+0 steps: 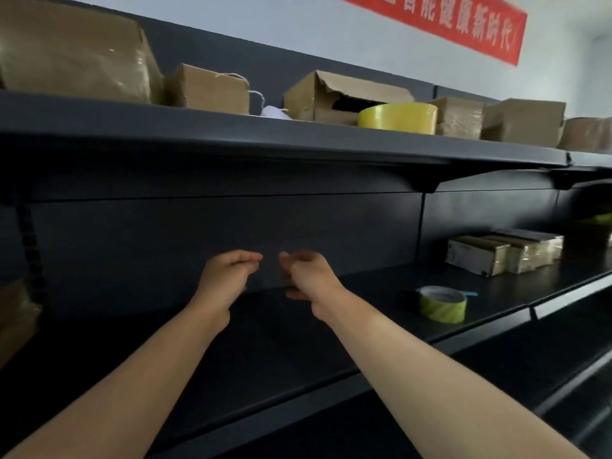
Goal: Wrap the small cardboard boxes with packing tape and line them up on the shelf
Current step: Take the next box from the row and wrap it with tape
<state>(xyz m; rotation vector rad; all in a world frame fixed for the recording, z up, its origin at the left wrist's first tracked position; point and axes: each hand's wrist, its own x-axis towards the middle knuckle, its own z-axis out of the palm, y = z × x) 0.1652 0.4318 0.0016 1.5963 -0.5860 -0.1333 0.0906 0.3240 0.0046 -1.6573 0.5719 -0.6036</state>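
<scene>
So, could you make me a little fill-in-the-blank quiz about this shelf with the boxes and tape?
1. The large tape roll sits one level ___ the small tape roll.
2. The small tape roll lies on the lower shelf, to the ___ of the right hand.
3. The banner on the wall is coloured ___.

Missing words: above; right; red.
</scene>
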